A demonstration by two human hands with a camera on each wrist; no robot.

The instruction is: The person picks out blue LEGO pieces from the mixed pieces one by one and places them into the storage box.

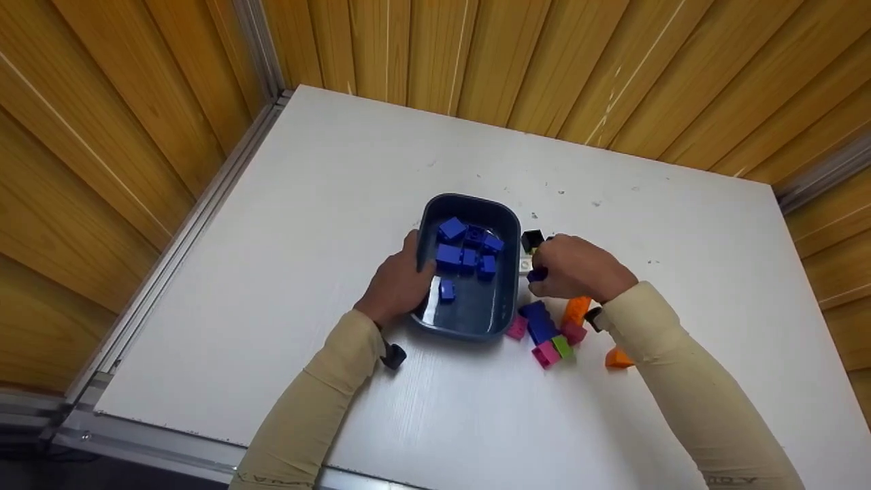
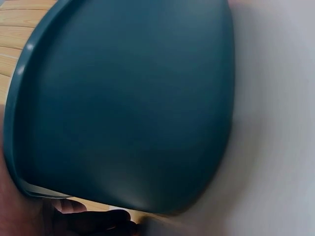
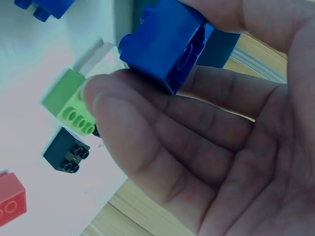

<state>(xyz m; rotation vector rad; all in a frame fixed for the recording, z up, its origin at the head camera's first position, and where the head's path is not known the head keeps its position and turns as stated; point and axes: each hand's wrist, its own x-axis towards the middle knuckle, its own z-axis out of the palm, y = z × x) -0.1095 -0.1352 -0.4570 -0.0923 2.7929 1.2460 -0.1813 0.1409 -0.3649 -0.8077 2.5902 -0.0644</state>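
Observation:
On the left side of a dark blue tray (image 1: 469,316), my left hand (image 1: 398,282) grips the wall, thumb over the rim. The tray's smooth outer wall fills much of the left wrist view. Several blue bricks (image 1: 448,256) lie inside it. Just right of the tray, my right hand (image 1: 578,269) pinches a blue toy brick (image 3: 165,44) between thumb and fingers, its hollow underside showing in the right wrist view. Beside that hand are a black brick (image 1: 532,240) and a white brick (image 1: 525,265); a light green brick (image 3: 66,101) shows below it.
Right of the tray on the white table (image 1: 306,204) lie a larger blue brick (image 1: 539,322), pink bricks (image 1: 546,354), a green brick (image 1: 562,347), a red brick (image 1: 573,333) and orange bricks (image 1: 618,358). Wooden panels (image 1: 476,61) stand around the table.

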